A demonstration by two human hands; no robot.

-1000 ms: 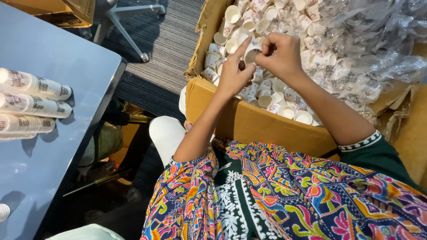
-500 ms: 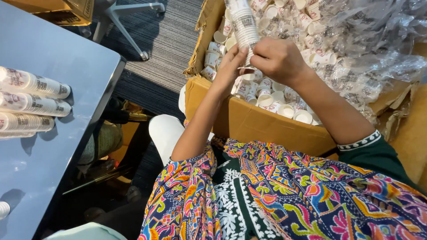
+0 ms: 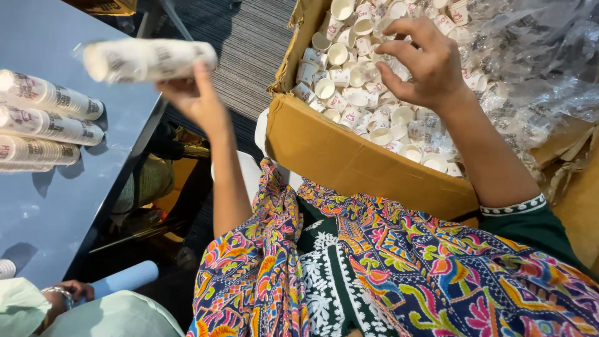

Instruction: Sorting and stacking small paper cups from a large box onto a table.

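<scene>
Cups fill the cardboard box (image 3: 349, 162) in front of us, small white paper ones lying loose in a heap (image 3: 368, 93), with crumpled clear plastic (image 3: 536, 68) over the right side of the box. Our right hand (image 3: 424, 65) hovers over the heap, its fingers curled and partly spread, thumb apart from the forefinger; we cannot tell whether it pinches a cup. Our left hand (image 3: 196, 100) is out to the left, above the edge of the grey table (image 3: 50, 206), and clamps the end of a stack of nested cups (image 3: 150, 59), which lies sideways in the air and looks blurred. On the table, further left, three more stacks (image 3: 47, 122) lie side by side, close together. We see our lap below, covered by bright patterned cloth (image 3: 399, 274). At the bottom left corner another person's hand (image 3: 65, 293) with a bracelet rests beside a pale blue roll (image 3: 125, 279).
</scene>
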